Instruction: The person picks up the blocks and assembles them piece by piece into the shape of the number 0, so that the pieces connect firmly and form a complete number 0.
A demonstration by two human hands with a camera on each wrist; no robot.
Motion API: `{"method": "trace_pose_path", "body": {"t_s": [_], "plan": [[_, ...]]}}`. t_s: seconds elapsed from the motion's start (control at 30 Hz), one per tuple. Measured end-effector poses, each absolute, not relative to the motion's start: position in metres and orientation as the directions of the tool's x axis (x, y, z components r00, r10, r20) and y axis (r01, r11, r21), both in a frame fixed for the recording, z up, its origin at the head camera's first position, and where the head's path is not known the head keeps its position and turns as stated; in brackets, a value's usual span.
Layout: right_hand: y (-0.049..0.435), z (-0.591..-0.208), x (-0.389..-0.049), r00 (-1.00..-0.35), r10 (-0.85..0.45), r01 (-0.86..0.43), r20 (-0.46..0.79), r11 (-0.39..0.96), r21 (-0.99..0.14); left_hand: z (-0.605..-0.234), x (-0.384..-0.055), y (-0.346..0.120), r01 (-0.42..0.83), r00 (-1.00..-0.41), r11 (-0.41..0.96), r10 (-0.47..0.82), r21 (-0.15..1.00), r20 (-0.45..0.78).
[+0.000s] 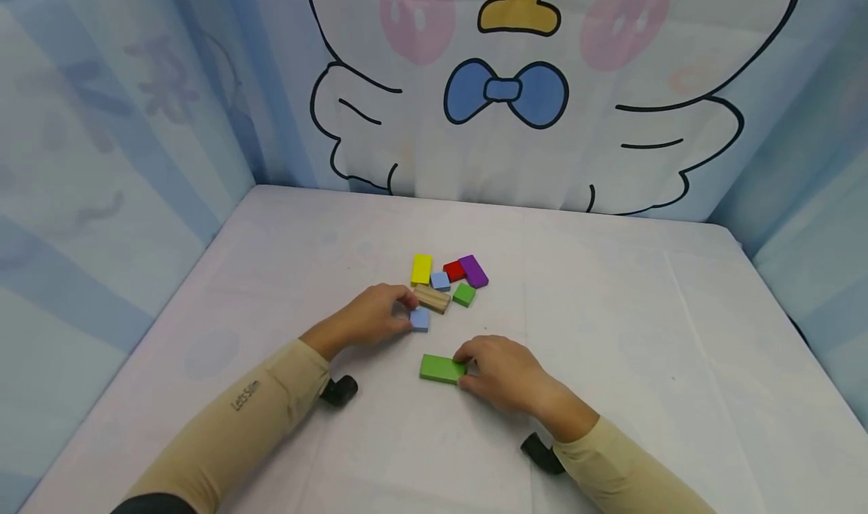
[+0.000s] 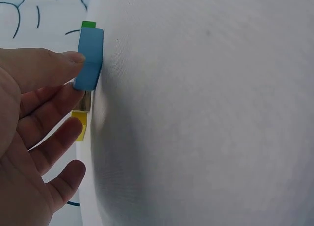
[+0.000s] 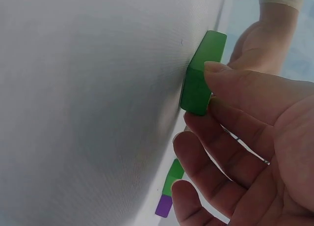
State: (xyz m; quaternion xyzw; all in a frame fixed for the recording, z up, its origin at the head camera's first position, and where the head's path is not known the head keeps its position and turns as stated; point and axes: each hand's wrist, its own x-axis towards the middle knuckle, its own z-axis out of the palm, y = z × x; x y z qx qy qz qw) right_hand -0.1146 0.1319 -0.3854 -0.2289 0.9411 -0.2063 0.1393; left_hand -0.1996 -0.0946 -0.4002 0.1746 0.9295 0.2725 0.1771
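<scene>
My left hand (image 1: pixel 374 315) pinches a light blue block (image 1: pixel 420 319) between thumb and fingers, low over the table; the left wrist view shows the thumb on the near side of this blue block (image 2: pixel 90 59). Nearer to me, my right hand (image 1: pixel 505 372) grips the right end of a long green block (image 1: pixel 441 368). In the right wrist view the thumb lies along that green block (image 3: pixel 203 73), with the other fingers curved below. A striped wooden block (image 1: pixel 432 298) sits just beyond the left fingertips.
Behind the wooden block are a yellow block (image 1: pixel 421 270), a small blue block (image 1: pixel 440 281), a red block (image 1: pixel 454 270) and a purple block (image 1: pixel 473 271). A small green block (image 1: pixel 464 295) lies to their right. A cartoon-printed curtain (image 1: pixel 508 160) rises behind the white table (image 1: pixel 610 333).
</scene>
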Motion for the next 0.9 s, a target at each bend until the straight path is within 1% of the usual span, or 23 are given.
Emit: {"method": "trace_pose_path", "body": {"t_s": [0.2,0.53,0.9], "plan": [[0.133,-0.386,-0.116,-0.85,-0.499,-0.375,-0.169,0.798,-0.472,-0.399,-0.198,-0.096,0.237,-0.871,0.788,0.432,0.569,-0.236],[0.132,-0.386,-0.118,-0.853,-0.488,-0.353,-0.186,0.801,-0.483,-0.399,-0.194,-0.104,0.309,-0.847,0.769,0.49,0.56,-0.206],[0.131,-0.387,-0.119,-0.853,-0.49,-0.359,-0.18,0.801,-0.479,-0.403,-0.19,-0.107,0.259,-0.86,0.78,0.454,0.569,-0.231]]}}
